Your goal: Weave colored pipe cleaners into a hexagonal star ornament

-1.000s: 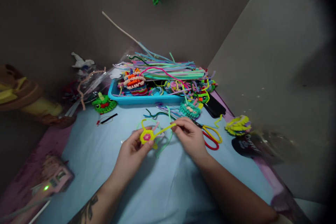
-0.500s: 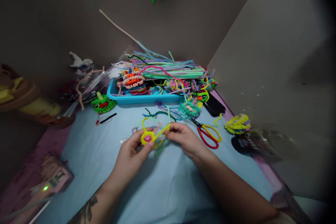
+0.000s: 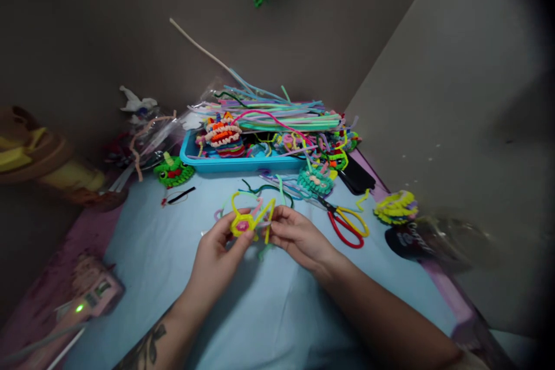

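Observation:
Between thumb and fingers my left hand pinches a small yellow pipe-cleaner ring with a pink centre. One yellow end sticks up from its left side. From its right side another yellow pipe-cleaner end rises, bends sharply and comes down at my right hand. The fingertips of that hand are closed at this strand, and their exact contact is partly hidden. Behind and under the hands lie loose pipe cleaners in green, purple and pink. Scissors with one red and one yellow handle lie right of my right hand.
A blue tray at the back holds colourful pipe-cleaner figures and bundled stems. A green figure, a teal figure and a yellow one stand around. A black phone, a coffee cup and a pink device flank the cloth.
The yellow strand at my right hand was nearly straight and slanting; now it is folded to a sharp peak. My right fingertips moved slightly down and left. My left hand keeps its hold.

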`<state>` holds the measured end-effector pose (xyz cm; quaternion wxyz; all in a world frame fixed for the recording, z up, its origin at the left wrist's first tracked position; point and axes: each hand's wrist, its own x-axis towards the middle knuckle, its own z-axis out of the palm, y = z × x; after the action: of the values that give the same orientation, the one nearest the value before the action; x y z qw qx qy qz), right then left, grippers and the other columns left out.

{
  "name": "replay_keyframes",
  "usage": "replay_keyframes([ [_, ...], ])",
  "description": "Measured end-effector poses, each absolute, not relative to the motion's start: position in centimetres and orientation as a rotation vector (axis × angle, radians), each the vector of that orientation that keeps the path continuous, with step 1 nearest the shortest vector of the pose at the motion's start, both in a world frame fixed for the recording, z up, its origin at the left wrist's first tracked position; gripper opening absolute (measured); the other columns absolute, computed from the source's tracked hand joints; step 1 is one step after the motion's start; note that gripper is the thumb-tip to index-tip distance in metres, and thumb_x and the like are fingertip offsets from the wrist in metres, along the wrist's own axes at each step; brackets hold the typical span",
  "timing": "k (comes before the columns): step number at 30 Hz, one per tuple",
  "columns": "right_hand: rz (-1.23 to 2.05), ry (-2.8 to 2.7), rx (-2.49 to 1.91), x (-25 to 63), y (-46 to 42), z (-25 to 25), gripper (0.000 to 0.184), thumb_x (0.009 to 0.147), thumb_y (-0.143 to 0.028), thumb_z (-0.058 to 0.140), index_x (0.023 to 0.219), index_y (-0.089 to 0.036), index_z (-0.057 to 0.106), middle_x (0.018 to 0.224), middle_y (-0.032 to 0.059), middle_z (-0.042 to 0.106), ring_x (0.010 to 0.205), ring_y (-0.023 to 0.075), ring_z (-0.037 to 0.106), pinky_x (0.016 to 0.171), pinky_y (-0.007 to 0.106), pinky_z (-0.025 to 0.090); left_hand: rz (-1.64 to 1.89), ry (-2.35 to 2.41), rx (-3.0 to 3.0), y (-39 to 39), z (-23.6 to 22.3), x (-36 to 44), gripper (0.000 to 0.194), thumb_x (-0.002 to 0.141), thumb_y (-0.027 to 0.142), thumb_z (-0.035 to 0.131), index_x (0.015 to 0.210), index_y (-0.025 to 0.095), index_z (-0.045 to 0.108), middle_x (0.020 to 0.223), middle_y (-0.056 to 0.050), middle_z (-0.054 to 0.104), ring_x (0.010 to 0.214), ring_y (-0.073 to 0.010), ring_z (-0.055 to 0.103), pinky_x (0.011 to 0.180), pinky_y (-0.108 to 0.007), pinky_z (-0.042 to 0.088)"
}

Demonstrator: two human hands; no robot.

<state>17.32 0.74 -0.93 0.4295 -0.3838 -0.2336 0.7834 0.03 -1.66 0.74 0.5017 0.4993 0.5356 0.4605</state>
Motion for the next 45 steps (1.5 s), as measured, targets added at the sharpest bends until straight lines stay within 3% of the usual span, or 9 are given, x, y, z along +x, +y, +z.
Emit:
replay_keyframes([
  [7, 1.858, -0.702, -1.042, 16.8, 0.4, -1.3, 0.038, 0.051, -0.018, 0.085, 0.076, -0.018, 0.055, 0.065, -0.0065, 0.060, 0.055, 0.0069, 0.059, 0.049, 0.017, 0.035, 1.234, 1.280, 1.031, -1.3, 1.3, 0.1, 0.031, 0.073, 0.032, 0.073, 0.100, 0.018, 0.067, 0.094, -0.003, 0.068, 0.085, -0.0162, 0.062, 0.075, -0.024, 0.048],
  [13, 2.257, -1.156, -0.959, 17.3, -0.3, -0.8, 0.036, 0.055, -0.021, 0.083, 0.083, -0.016, 0.060, 0.070, -0.0023, 0.067, 0.059, 0.0083, 0.061, 0.059, 0.021, 0.045, 1.394, 1.314, 0.919, -1.3, 1.4, -0.3, 0.035, 0.074, 0.031, 0.073, 0.106, 0.020, 0.064, 0.096, -0.001, 0.068, 0.086, -0.0140, 0.062, 0.078, -0.022, 0.048],
  [16, 2.249, -1.230, -0.994, 17.6, -0.2, -0.6, 0.032, 0.059, -0.022, 0.080, 0.084, -0.017, 0.060, 0.071, -0.0029, 0.066, 0.063, 0.0083, 0.061, 0.064, 0.023, 0.047, 1.428, 1.328, 0.895, -1.2, 1.5, -0.5, 0.039, 0.073, 0.031, 0.074, 0.108, 0.019, 0.063, 0.096, -0.002, 0.068, 0.087, -0.0144, 0.061, 0.078, -0.023, 0.048],
  [19, 1.977, -1.235, -1.099, 17.6, 0.2, -0.8, 0.030, 0.065, -0.025, 0.075, 0.090, -0.019, 0.059, 0.082, -0.0001, 0.066, 0.073, 0.0111, 0.061, 0.069, 0.026, 0.047, 1.387, 1.316, 0.904, -1.1, 1.7, -0.4, 0.037, 0.072, 0.032, 0.074, 0.105, 0.019, 0.064, 0.093, -0.002, 0.069, 0.084, -0.0146, 0.062, 0.076, -0.023, 0.048],
  [22, 1.404, -1.308, -1.258, 17.5, 0.4, -0.9, 0.028, 0.071, -0.024, 0.068, 0.097, -0.021, 0.059, 0.094, 0.0032, 0.064, 0.084, 0.0158, 0.060, 0.074, 0.030, 0.047, 1.299, 1.295, 0.907, -1.0, 1.7, -0.2, 0.035, 0.072, 0.032, 0.074, 0.102, 0.018, 0.065, 0.091, -0.002, 0.069, 0.081, -0.0140, 0.062, 0.073, -0.022, 0.048],
  [25, 0.844, -1.475, -1.276, 17.6, 0.2, -0.6, 0.018, 0.075, -0.018, 0.063, 0.093, -0.022, 0.061, 0.092, 0.0038, 0.062, 0.088, 0.0183, 0.058, 0.077, 0.033, 0.045, 1.220, 1.245, 0.925, -1.1, 1.5, 0.2, 0.035, 0.072, 0.032, 0.074, 0.103, 0.016, 0.065, 0.094, -0.004, 0.069, 0.083, -0.0152, 0.062, 0.075, -0.024, 0.048],
  [28, 0.547, -1.694, -1.126, 17.7, -0.2, -0.3, 0.012, 0.081, -0.015, 0.059, 0.088, -0.023, 0.063, 0.086, 0.0035, 0.062, 0.085, 0.0183, 0.058, 0.077, 0.034, 0.045, 1.151, 1.203, 0.975, -1.3, 1.1, 0.5, 0.038, 0.071, 0.033, 0.075, 0.104, 0.016, 0.066, 0.098, -0.006, 0.068, 0.087, -0.0178, 0.063, 0.078, -0.027, 0.049],
  [34, 0.356, -1.858, -1.033, 17.6, -0.4, -0.4, 0.013, 0.084, -0.013, 0.058, 0.088, -0.024, 0.065, 0.081, 0.0036, 0.065, 0.080, 0.0188, 0.057, 0.076, 0.036, 0.045, 1.046, 1.169, 1.037, -1.6, 1.2, 0.5, 0.041, 0.071, 0.035, 0.074, 0.106, 0.016, 0.068, 0.101, -0.009, 0.069, 0.092, -0.0219, 0.063, 0.081, -0.032, 0.050],
  [45, 0.479, -1.804, -1.092, 17.0, -0.6, 0.2, 0.003, 0.082, -0.021, 0.063, 0.080, -0.023, 0.063, 0.077, 0.0027, 0.066, 0.079, 0.0190, 0.058, 0.074, 0.035, 0.045, 0.968, 1.109, 1.096, -1.7, 1.4, 0.6, 0.040, 0.077, 0.038, 0.068, 0.112, 0.018, 0.069, 0.115, -0.011, 0.069, 0.107, -0.0266, 0.062, 0.093, -0.039, 0.048],
])
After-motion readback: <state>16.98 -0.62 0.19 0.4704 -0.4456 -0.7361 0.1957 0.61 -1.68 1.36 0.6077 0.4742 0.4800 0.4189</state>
